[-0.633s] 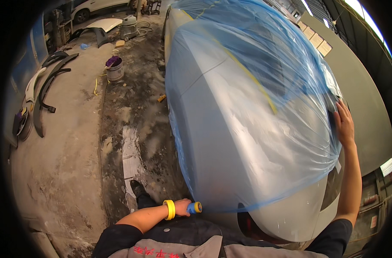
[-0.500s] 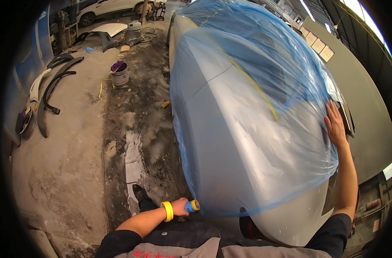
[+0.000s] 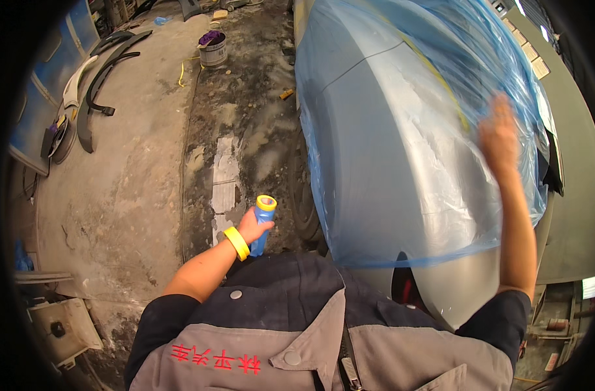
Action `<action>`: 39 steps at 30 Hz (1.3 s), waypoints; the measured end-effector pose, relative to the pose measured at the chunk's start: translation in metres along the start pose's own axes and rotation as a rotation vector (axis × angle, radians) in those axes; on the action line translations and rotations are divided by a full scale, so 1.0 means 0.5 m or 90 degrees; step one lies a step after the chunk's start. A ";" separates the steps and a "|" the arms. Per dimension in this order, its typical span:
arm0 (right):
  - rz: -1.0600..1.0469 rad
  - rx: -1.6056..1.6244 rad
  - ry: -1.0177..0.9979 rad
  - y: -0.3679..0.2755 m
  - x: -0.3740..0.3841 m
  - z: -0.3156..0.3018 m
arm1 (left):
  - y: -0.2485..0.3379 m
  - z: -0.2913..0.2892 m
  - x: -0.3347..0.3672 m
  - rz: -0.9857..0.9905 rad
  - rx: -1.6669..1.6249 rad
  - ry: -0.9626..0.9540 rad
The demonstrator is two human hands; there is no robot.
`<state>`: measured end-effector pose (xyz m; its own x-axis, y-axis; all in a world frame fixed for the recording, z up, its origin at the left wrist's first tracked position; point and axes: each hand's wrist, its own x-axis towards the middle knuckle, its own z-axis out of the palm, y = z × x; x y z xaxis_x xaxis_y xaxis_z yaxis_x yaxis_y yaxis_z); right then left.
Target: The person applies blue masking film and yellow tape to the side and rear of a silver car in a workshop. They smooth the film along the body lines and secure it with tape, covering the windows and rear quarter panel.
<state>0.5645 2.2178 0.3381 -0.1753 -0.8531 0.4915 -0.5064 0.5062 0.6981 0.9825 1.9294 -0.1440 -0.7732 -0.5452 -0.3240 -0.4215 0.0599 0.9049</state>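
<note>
My left hand (image 3: 251, 227) is closed around a roll of blue masking film (image 3: 265, 215) with a yellow taped end, held beside the car's rear wheel. A ring of yellow masking tape (image 3: 235, 243) circles my left wrist. A thin blue plastic sheet (image 3: 375, 156) drapes over the silver car (image 3: 457, 283), its lower edge above the dark red tail light (image 3: 403, 281). My right hand (image 3: 499, 138), somewhat blurred, is over the sheet on the car's right part, fingers stretched out and holding nothing. Whether the palm presses on the sheet I cannot tell.
On the floor at left lie dark curved trim pieces (image 3: 92, 98) and a white one. A bucket with purple cloth (image 3: 212, 51) stands farther off. A small yellow-brown object (image 3: 286, 94) lies near the car. A large grey-green panel (image 3: 578, 215) rises at right.
My right hand has moved inward and farther up over the sheet from the car's right edge. My left hand has lifted and turned the film roll upright. The view has tilted down.
</note>
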 end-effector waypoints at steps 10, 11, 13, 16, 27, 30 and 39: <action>-0.227 0.399 -0.479 -0.893 -0.052 0.166 | -0.016 -0.249 -0.100 0.015 -0.203 0.158; -0.208 0.383 -0.533 -0.930 -0.082 0.198 | -0.034 -0.284 -0.122 -0.013 -0.246 0.181; -0.165 0.356 -0.591 -0.994 -0.127 0.271 | -0.089 -0.353 -0.168 -0.111 -0.317 0.249; -0.075 0.321 -0.610 -1.070 -0.153 0.402 | -0.210 -0.459 -0.250 -0.208 -0.415 0.372; -0.214 0.284 -0.632 -1.282 -0.178 0.609 | -0.544 -0.633 -0.573 -0.367 -0.022 0.321; -0.331 0.438 -0.769 -1.364 -0.270 0.546 | -0.572 -0.634 -0.539 -0.460 0.044 0.221; -0.214 0.585 -1.343 -1.451 -0.482 0.398 | -0.464 -0.592 -0.324 -0.248 -0.107 0.112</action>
<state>0.8064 2.0306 -0.3904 -0.0435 -0.0708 -0.9965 -0.6971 0.7167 -0.0205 1.3459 1.7562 -0.2197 -0.4737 -0.6348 -0.6104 -0.5710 -0.3063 0.7616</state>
